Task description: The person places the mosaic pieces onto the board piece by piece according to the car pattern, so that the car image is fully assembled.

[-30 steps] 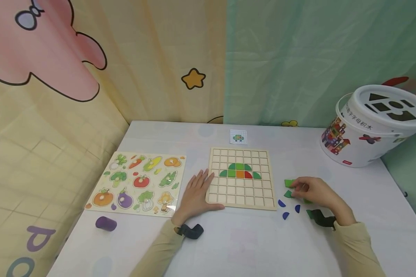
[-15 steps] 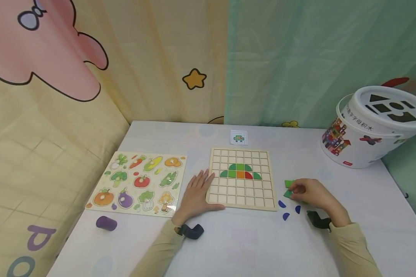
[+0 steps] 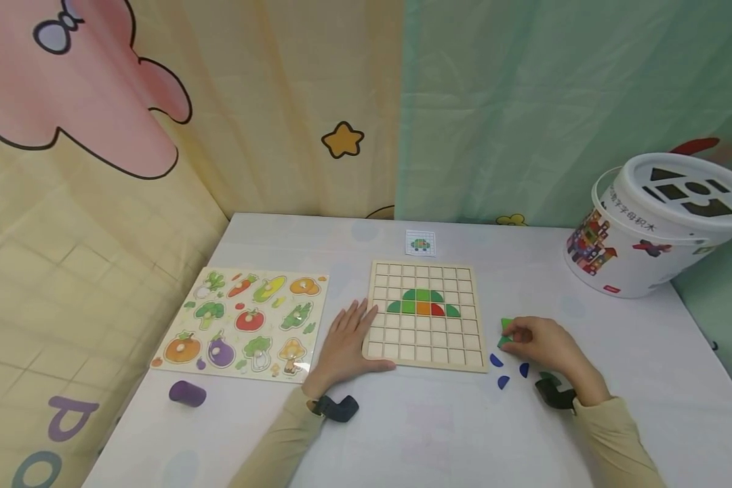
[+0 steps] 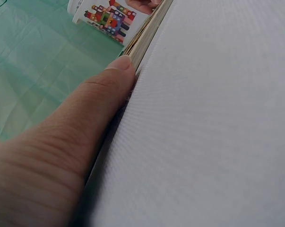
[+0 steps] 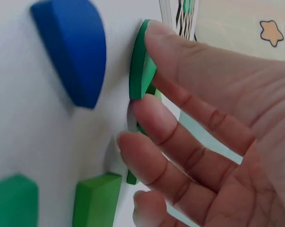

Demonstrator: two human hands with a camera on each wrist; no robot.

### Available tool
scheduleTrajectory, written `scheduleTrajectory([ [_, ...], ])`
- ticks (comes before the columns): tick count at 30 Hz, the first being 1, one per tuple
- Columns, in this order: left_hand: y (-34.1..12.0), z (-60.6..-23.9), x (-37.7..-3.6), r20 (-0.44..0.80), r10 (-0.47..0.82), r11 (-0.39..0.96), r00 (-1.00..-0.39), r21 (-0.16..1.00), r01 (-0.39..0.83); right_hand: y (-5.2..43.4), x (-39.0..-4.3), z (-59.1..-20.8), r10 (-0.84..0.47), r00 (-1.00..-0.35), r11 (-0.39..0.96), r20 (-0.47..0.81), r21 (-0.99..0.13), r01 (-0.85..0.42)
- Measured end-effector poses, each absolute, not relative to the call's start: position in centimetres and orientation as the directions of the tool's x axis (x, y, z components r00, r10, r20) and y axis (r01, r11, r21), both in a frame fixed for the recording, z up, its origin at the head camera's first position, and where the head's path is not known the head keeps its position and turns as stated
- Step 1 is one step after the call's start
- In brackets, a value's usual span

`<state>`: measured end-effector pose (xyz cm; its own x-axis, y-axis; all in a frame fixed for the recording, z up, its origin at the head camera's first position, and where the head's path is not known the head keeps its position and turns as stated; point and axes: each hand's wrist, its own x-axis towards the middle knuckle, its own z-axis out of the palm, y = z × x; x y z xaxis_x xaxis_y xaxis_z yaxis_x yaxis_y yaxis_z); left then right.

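Observation:
A wooden grid board (image 3: 423, 346) lies mid-table with a dome of green, orange and red tiles (image 3: 423, 303) set in it. My left hand (image 3: 348, 339) lies flat on the table against the board's left edge; in the left wrist view one finger (image 4: 85, 118) touches the board's side (image 4: 149, 30). Right of the board, my right hand (image 3: 507, 341) pinches a green piece (image 3: 505, 332). The right wrist view shows this green piece (image 5: 141, 61) tilted on edge between my fingertips (image 5: 154, 111). Three blue curved pieces (image 3: 503, 381) lie just in front of it.
A vegetable peg puzzle (image 3: 240, 322) lies left of the board, with a purple cylinder (image 3: 187, 393) in front of it. A white shape-sorter bucket (image 3: 653, 230) stands at the back right, a small picture card (image 3: 419, 242) behind the board. More green pieces (image 5: 97, 198) lie under my right palm.
My right hand has drawn slightly left and nearer, its fingers closing on a green piece and tipping it up. The left hand and board have not moved.

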<state>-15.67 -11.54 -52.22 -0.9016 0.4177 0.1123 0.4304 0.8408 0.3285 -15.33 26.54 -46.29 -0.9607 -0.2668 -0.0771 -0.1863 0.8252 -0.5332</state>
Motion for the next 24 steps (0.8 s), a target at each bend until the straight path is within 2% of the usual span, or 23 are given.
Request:
scheduleTrajectory([
  [24, -11.5, -52.1, -15.5, 0.116, 0.415, 0.838, -0.902, 0.336, 0.429, 24.8, -14.7, -45.6, -0.224, -0.975, 0.808, 0.005, -0.559, -0.189],
])
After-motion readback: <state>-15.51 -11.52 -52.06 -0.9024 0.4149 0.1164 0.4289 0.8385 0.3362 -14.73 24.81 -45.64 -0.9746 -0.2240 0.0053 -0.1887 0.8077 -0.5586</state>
